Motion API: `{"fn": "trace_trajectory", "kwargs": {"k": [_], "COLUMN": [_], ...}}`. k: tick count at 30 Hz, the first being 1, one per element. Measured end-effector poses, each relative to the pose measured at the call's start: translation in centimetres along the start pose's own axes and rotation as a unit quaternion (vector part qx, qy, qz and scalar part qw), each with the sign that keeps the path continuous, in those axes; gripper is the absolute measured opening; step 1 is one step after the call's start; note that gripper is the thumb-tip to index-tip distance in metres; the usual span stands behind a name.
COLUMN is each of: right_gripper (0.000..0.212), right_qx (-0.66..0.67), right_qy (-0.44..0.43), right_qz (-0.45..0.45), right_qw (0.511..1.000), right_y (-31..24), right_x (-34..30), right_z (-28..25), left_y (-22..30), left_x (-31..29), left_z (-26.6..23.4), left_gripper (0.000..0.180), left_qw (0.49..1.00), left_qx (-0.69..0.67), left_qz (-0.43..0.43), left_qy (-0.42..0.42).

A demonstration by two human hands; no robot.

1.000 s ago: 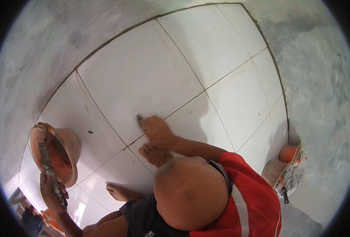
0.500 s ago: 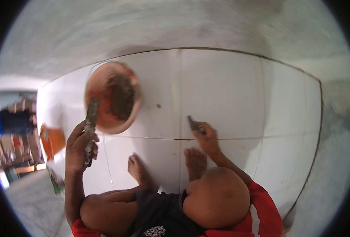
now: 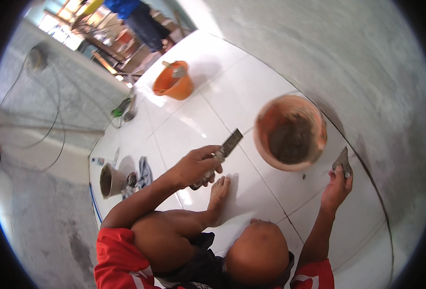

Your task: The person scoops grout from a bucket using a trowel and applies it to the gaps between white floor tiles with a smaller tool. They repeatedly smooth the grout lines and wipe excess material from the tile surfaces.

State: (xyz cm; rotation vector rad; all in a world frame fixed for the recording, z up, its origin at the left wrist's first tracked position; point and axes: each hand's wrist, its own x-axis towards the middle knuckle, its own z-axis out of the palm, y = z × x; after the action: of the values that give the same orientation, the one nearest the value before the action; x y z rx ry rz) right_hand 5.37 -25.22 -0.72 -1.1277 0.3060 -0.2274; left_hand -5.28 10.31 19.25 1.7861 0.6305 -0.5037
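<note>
My left hand (image 3: 196,167) is closed around a flat, narrow scraper (image 3: 232,140), its handle caked with pale mortar and its blade pointing away to the upper right. The fingers of my right hand (image 3: 337,189) pinch a small grey pointed trowel blade (image 3: 343,161), tip up, close to the foot of the wall. Between the two tools, slightly farther off, stands a round terracotta-coloured bucket (image 3: 262,126). Dark wet mortar (image 3: 292,142) lies inside it. Neither tool touches the bucket. My bare left foot (image 3: 219,192) is on the white tiles under the scraper.
A grey plastered wall (image 3: 367,72) runs along the right. Farther left stand an orange bucket (image 3: 179,90) with a tool in it, a green-handled tool (image 3: 120,108), a small bucket (image 3: 111,183) and a cloth (image 3: 144,171). Another person (image 3: 145,26) is at the far opening; cables hang left.
The view has swung left, bringing the left wall and more buckets into sight. My right hand has moved from in front of my foot to beside the wall, and both tools are still held.
</note>
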Motion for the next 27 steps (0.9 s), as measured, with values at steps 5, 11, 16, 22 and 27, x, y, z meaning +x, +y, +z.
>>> {"fn": "trace_trajectory", "kwargs": {"k": [5,11,16,22,27], "right_gripper": [0.03,0.03,0.032,0.037,0.036], "right_qx": [0.026,0.024,0.007,0.012,0.042], "right_qy": [-0.073,-0.114,-0.082,-0.048,-0.08], "right_qz": [-0.003,0.01,0.018,-0.009,-0.055], "right_qw": [0.997,0.993,0.996,0.999,0.994], "right_y": [1.6,1.5,1.4,0.5,-1.4], "right_x": [0.5,-0.6,-0.6,0.9,2.4], "right_z": [2.0,1.9,0.3,2.0,3.0], "left_y": [-2.6,-1.4,0.5,-1.1,-0.1], "left_x": [-1.6,-0.7,1.5,5.0,8.5], "left_z": [0.2,-0.2,1.3,-0.1,-0.5], "left_gripper": [0.045,0.048,0.052,0.052,0.045], "left_qw": [0.997,0.998,0.999,0.997,0.992], "left_qx": [0.05,0.037,0.036,0.051,0.12], "left_qz": [-0.001,0.025,0.0,0.05,0.032], "left_qy": [0.058,0.046,-0.012,0.023,-0.024]}}
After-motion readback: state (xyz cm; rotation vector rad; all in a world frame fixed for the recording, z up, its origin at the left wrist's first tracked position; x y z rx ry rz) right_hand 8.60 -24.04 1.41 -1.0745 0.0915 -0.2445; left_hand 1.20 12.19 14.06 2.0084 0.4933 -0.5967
